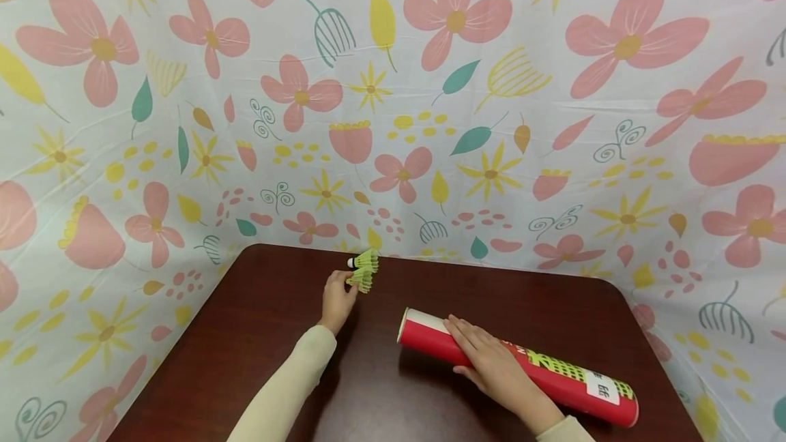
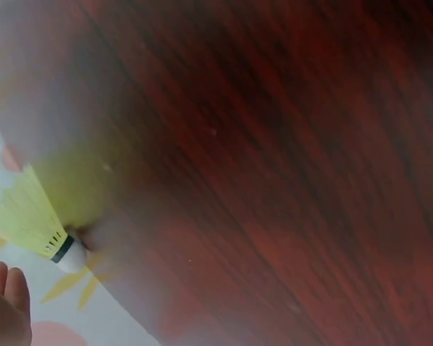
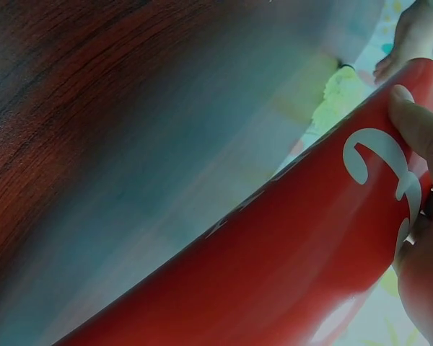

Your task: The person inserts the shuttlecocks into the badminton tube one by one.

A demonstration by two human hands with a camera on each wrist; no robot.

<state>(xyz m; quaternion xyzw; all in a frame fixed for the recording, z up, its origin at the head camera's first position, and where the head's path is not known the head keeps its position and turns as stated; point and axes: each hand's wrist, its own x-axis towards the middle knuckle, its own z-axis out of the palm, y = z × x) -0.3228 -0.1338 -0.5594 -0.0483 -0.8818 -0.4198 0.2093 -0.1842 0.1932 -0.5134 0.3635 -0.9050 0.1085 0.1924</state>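
Two yellow-green shuttlecocks are at the back left of the table in the head view. The farther shuttlecock point(image 1: 367, 259) shows a white cork with a dark band. My left hand point(image 1: 339, 299) pinches the nearer shuttlecock point(image 1: 362, 281) at its cork end, which the fingers hide. One shuttlecock point(image 2: 25, 216) shows at the left edge of the left wrist view, above the fingers point(image 2: 14, 292). My right hand point(image 1: 491, 367) grips a long red shuttlecock tube point(image 1: 565, 379) from above, thumb on the near side. The tube lies slantwise, its white-banded end pointing left.
The dark brown wooden table point(image 1: 245, 353) has rounded back corners and a glossy top. Behind it and at both sides hangs a white curtain point(image 1: 393, 121) printed with flowers and leaves, close to the table's back edge.
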